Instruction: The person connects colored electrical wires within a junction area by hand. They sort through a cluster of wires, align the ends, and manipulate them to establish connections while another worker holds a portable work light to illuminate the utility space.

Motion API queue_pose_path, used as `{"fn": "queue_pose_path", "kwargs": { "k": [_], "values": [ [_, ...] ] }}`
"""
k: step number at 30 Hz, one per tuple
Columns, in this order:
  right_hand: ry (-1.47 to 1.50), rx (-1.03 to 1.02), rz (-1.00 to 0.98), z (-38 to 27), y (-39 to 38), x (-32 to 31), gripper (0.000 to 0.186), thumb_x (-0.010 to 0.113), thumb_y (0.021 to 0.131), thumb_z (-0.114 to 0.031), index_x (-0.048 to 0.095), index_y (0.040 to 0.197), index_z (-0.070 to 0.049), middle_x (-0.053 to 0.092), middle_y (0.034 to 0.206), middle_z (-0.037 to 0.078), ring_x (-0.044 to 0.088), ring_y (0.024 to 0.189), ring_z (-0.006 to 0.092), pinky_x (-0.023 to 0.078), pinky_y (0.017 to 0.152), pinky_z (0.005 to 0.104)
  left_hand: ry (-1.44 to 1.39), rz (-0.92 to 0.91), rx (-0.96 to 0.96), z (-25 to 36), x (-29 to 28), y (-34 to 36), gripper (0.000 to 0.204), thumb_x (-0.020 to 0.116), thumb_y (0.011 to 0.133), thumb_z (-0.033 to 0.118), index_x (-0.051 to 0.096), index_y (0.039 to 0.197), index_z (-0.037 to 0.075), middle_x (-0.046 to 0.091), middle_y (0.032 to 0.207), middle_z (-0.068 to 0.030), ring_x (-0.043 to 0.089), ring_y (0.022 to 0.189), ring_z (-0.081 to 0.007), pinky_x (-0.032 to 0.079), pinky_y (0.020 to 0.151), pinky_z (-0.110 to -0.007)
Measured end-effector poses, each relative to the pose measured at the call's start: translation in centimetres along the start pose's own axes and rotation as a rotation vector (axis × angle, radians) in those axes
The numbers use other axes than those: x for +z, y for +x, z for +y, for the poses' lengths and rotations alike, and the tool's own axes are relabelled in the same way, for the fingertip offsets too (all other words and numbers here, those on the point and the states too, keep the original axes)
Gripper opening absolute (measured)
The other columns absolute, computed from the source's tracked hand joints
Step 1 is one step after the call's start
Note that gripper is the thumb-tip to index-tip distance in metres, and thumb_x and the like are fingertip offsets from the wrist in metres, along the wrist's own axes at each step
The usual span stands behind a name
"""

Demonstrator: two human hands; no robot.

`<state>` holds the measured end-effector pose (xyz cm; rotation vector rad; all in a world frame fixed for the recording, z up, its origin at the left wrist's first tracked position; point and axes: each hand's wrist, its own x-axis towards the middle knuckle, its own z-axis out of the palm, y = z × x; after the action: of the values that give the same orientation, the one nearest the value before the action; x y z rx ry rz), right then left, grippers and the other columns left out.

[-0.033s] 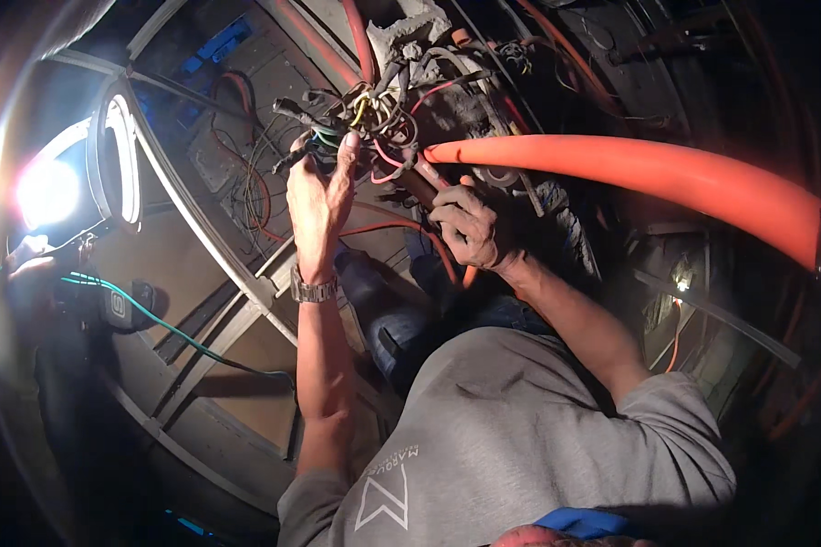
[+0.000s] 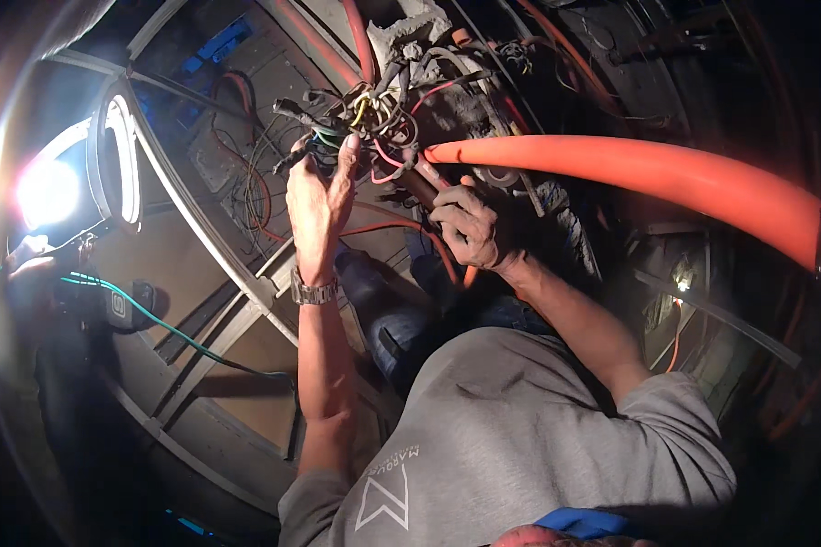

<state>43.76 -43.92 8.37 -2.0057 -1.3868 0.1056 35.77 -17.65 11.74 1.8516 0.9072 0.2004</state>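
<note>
A tangle of electrical wires, with black, yellow, white, green and red strands, spreads out at the upper middle. My left hand, with a metal watch at its wrist, is closed on part of these wires, thumb raised along them. Dark wire ends poke out past its fingers. Lower right of the tangle, a dusty reddish tube slants down into my right hand, whose fingers are curled round it. A thick orange conduit runs from just above my right hand to the right, its far end cut off.
Thinner orange conduits come down from the top. A bright work lamp shines at the left, by a person's hand. A green cable crosses the metal frame. Broken masonry lies behind the wires.
</note>
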Motion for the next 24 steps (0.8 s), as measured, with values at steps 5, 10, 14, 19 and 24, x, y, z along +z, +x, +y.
{"fn": "queue_pose_path", "kwargs": {
  "k": [5,10,14,19,24],
  "values": [
    [0.000,-0.003,-0.004,-0.2,0.1,0.1,0.027,0.067,0.082,0.008,0.070,0.104,-0.007,0.067,0.109,0.008,0.069,0.106,0.0280,0.045,0.113,0.0462,0.499,0.315,0.355,-1.9,0.4,-1.8,0.060,0.074,0.098,0.053,0.066,0.112,-0.005,0.073,0.089,-0.0196,0.071,0.084,-0.0442,0.057,0.078,-0.048],
    [0.065,0.018,-0.015,-0.2,-0.1,-0.1,0.029,0.068,0.079,0.007,0.069,0.105,-0.006,0.066,0.114,0.010,0.067,0.106,0.0324,0.051,0.101,0.0442,0.364,0.207,0.469,0.3,-0.5,-3.5,0.019,0.075,0.100,0.018,0.065,0.103,0.002,0.070,0.089,-0.0149,0.069,0.080,-0.0396,0.055,0.069,-0.048],
    [-0.033,0.045,-0.079,-2.3,1.8,-2.1,0.045,0.071,0.075,0.001,0.072,0.119,-0.005,0.069,0.120,0.015,0.068,0.111,0.0361,0.056,0.095,0.0462,0.140,0.222,0.631,1.9,0.4,-2.2,0.022,0.068,0.102,0.010,0.065,0.122,0.004,0.070,0.107,-0.0187,0.070,0.093,-0.0426,0.057,0.077,-0.050],
    [0.040,0.071,-0.039,0.4,-0.7,0.3,0.058,0.073,0.076,-0.003,0.072,0.133,-0.010,0.068,0.133,0.017,0.068,0.114,0.0374,0.059,0.093,0.0461,0.097,0.192,0.557,2.7,0.7,-0.7,0.030,0.068,0.101,0.007,0.063,0.130,0.003,0.070,0.119,-0.0224,0.070,0.105,-0.0433,0.058,0.085,-0.049],
    [-0.065,0.089,-0.147,0.0,-0.9,-0.4,0.055,0.074,0.079,-0.004,0.071,0.133,-0.011,0.066,0.138,0.014,0.067,0.117,0.0369,0.060,0.090,0.0466,0.086,0.153,0.500,3.0,1.1,0.1,0.035,0.070,0.100,0.010,0.062,0.132,0.001,0.073,0.113,-0.0217,0.073,0.102,-0.0412,0.059,0.087,-0.047]
  ]
}}
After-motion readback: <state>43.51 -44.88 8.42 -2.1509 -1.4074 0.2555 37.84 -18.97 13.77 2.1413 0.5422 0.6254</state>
